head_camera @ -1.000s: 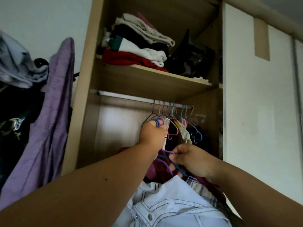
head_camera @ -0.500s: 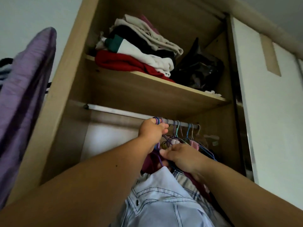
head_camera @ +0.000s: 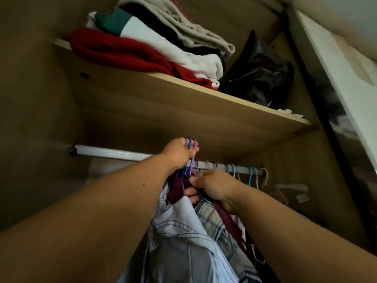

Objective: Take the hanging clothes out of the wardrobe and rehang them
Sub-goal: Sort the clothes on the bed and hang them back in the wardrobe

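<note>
At the far left a silver rail (head_camera: pixel 114 153) runs across the wardrobe just under a wooden shelf (head_camera: pixel 183 103), fixed at its left end to the side wall. On the shelf above sits a stack of folded clothes (head_camera: pixel 155 43), red at the bottom, white and green over it, beige on top, and to its right a crumpled black bag (head_camera: pixel 259 72). The left hand (head_camera: pixel 178 153) reaches up in front of the rail and is clenched around a bunch of hanger hooks (head_camera: pixel 190 144), purple and blue, whose curved tops stick out above the fingers, lifted higher than the rail and close beneath the shelf's underside. Below that fist hang the garments on those hangers: a maroon garment (head_camera: pixel 178 190), a pale denim jacket (head_camera: pixel 183 237) nearest the camera, and a plaid shirt (head_camera: pixel 212 217) just to its right, all pressed together between the two forearms. The right hand (head_camera: pixel 216 185) sits lower and to the right, its thumb and fingers pinched on the hanger necks and the maroon cloth just beneath the rail. Further right, several more hangers (head_camera: pixel 242 172), pink, light blue and beige, hang from the rail, with dark clothes under them hard to make out. At the far right stands a white sliding door (head_camera: pixel 342 64) with a dark edge.
</note>
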Tool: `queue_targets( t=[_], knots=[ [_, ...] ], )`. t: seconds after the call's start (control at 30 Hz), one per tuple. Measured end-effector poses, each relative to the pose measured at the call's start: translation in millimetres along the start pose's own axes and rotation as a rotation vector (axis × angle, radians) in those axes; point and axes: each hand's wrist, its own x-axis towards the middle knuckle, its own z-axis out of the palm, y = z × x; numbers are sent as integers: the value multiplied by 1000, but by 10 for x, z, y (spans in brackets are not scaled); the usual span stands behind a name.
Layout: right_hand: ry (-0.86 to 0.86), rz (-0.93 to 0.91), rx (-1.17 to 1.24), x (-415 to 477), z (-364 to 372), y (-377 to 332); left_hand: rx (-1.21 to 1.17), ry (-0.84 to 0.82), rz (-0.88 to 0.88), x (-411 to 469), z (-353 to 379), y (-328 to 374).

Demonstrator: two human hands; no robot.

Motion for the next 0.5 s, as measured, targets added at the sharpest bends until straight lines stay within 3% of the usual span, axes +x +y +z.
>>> queue_targets(
  t=[0.27,0.5],
  knots=[
    [-5,-20,-56,478,-89,73,351,-83,-29,403,-123,-198],
    [-14,57,-285,738,-105,141,670,-95,-32,665,-128,-538]
  ],
)
